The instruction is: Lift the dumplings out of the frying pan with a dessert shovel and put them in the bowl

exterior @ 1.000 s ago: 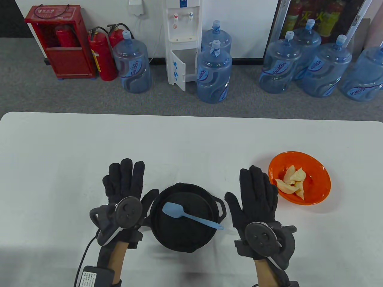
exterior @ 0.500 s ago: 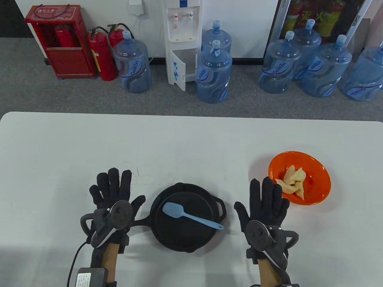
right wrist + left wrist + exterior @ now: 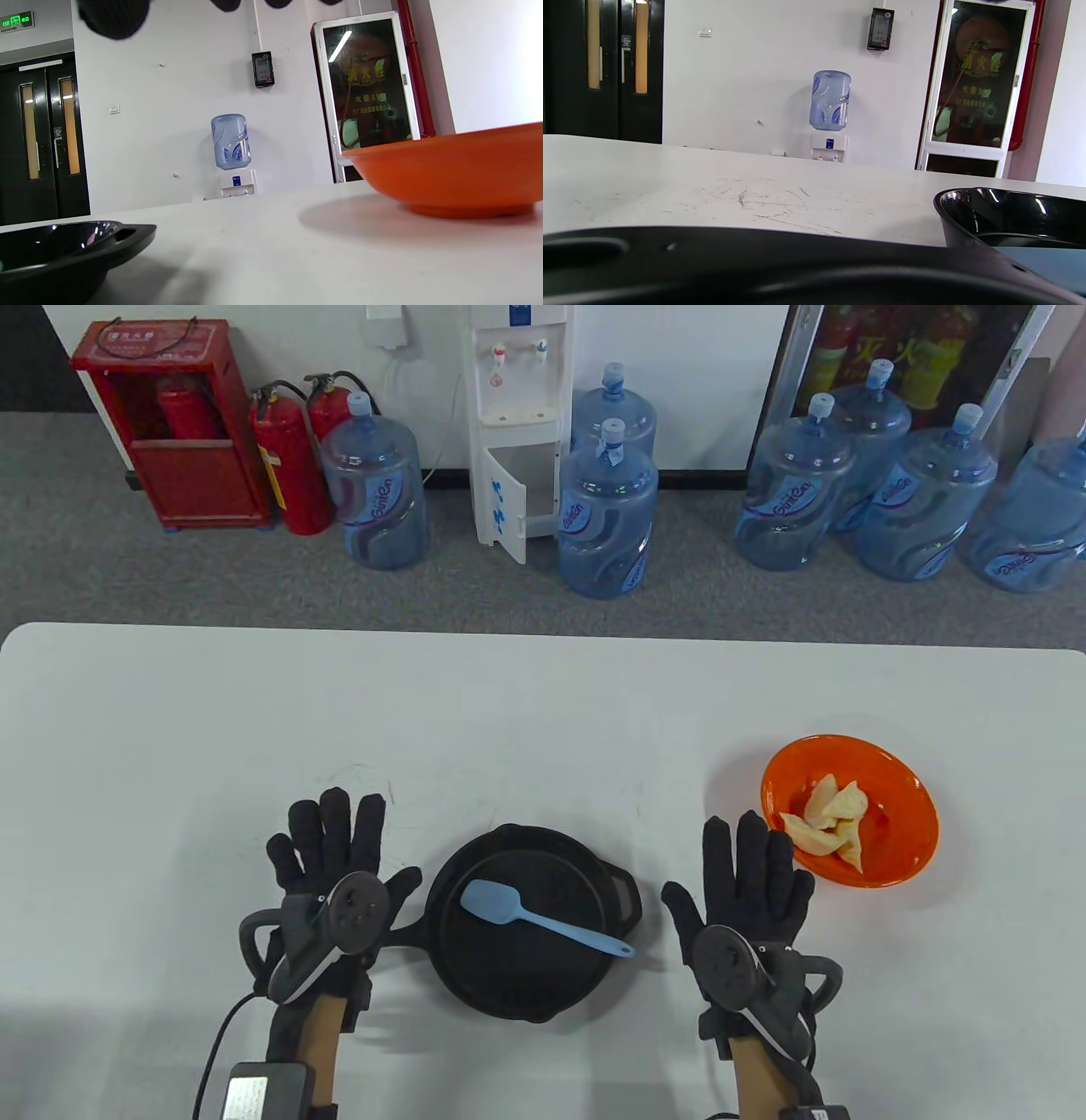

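Note:
A black frying pan (image 3: 526, 976) sits on the white table near its front edge, with a light blue dessert shovel (image 3: 543, 920) lying across it and no dumplings visible inside. An orange bowl (image 3: 899, 806) to the right holds several pale dumplings (image 3: 827, 819). My left hand (image 3: 335, 848) lies flat and open just left of the pan, beside its handle (image 3: 407, 935). My right hand (image 3: 755, 865) lies flat and open between the pan and the bowl. The right wrist view shows the bowl (image 3: 458, 173) and the pan's edge (image 3: 85, 250); the left wrist view shows the pan's rim (image 3: 1005, 216).
The white table (image 3: 509, 712) stretches bare behind the pan. Beyond its far edge on the floor stand several blue water jugs (image 3: 607, 517), a water dispenser (image 3: 517, 424), red fire extinguishers (image 3: 288, 466) and a red cabinet (image 3: 170, 424).
Both hands drew back from the pan toward the front edge, fingers staying spread. The left hand moved off to the left, uncovering the pan's handle. Pan, shovel and bowl did not move.

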